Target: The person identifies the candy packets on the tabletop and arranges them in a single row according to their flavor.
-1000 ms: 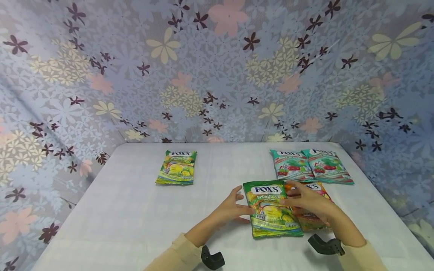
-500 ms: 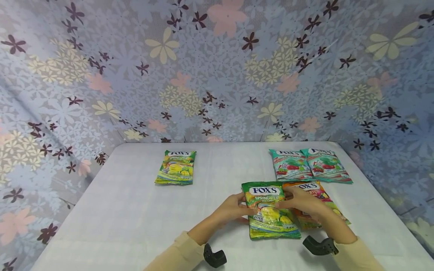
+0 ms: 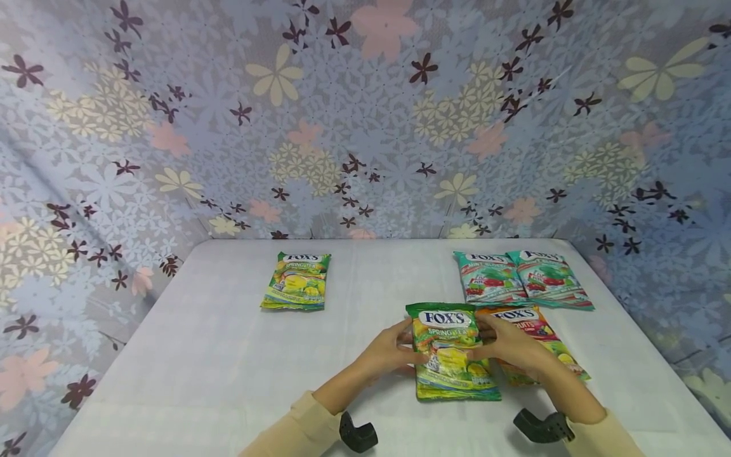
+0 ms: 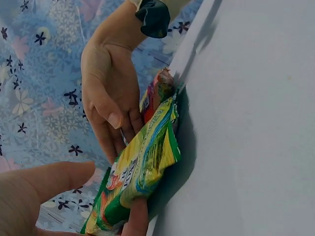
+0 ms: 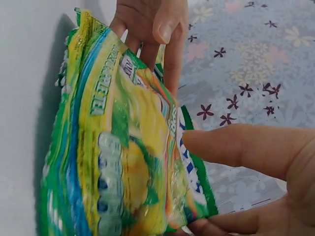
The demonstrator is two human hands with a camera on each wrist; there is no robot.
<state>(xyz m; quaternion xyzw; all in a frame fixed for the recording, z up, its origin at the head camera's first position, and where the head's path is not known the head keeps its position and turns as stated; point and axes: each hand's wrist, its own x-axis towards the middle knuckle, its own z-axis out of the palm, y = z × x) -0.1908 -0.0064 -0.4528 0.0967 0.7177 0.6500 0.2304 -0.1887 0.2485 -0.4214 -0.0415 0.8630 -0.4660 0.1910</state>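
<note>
A green and yellow bag of Fox's Spring Tea candy [image 3: 448, 368] is between my two hands, with a second bottom edge showing under its own. My left hand [image 3: 391, 352] holds its left side, fingers partly hidden behind it and thumb toward the front. On the right side, my right hand [image 3: 511, 346] grips it with the thumb over the front and fingers behind. In the right wrist view the bag [image 5: 133, 152] stands tilted, its printed face toward the thumb. An orange Fox's fruit candy bag [image 3: 556, 349] lies just right, partly covered by my right hand.
Two teal Fox's mint candy bags [image 3: 493, 282] lie side by side at the back right of the white table [image 3: 228, 374]. Another green Spring Tea bag [image 3: 297, 282] lies at the back left. A floral cloth [image 3: 365, 127] hangs behind the table.
The Spring Tea bag has shifted slightly left with both hands, uncovering more of the orange bag. My left fingers have closed in on the bag's left edge.
</note>
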